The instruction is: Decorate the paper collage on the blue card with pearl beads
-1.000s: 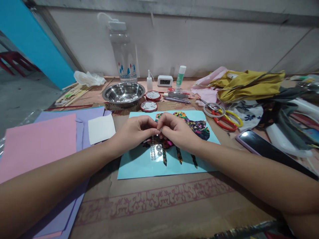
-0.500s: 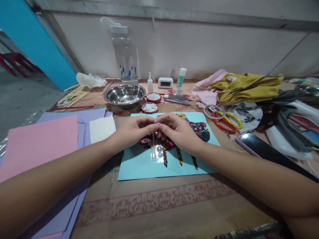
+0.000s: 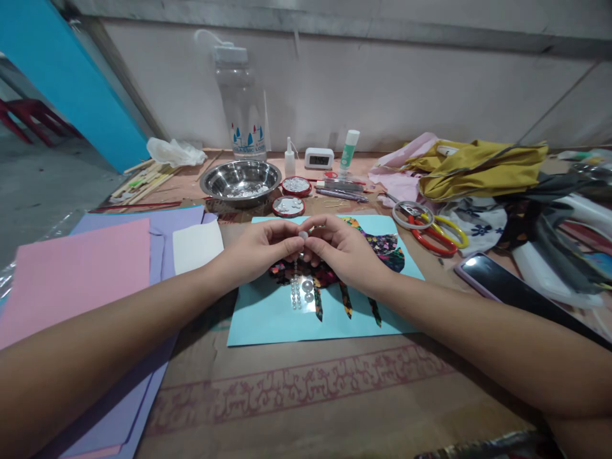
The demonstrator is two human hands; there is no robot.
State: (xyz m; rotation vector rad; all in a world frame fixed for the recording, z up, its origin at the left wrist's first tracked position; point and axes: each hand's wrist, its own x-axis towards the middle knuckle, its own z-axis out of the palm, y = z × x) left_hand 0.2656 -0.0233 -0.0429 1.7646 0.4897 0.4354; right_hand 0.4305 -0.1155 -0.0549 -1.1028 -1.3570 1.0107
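My left hand [image 3: 261, 248] and my right hand [image 3: 342, 252] meet above a light blue sheet of paper [image 3: 268, 325], thumbs and fingers closed together. Between the thumb tips shows a small round whitish pearl sticker [image 3: 303, 235]. Just below the fingers extends a clear sheet of pearl stickers [image 3: 302, 296], with rows of small pearls and a couple of bigger ones; its upper end is hidden in my fingers. Dark flowery fabric cutouts [image 3: 382, 245], some with strips pointing down, lie on the blue paper, partly covered by my hands.
Behind the paper stand a steel bowl [image 3: 241, 182], red-rimmed lids of small white pieces [image 3: 288, 206], a glue stick [image 3: 349, 153] and a water bottle [image 3: 243, 108]. Scissors [image 3: 433, 236], a phone [image 3: 521, 293] and folded cloth [image 3: 482, 169] lie right; pink paper [image 3: 86, 268] lies left.
The round pearl sticker between my thumb tips shows more fully now. Both hands stay in nearly the same place; the view has shifted slightly.
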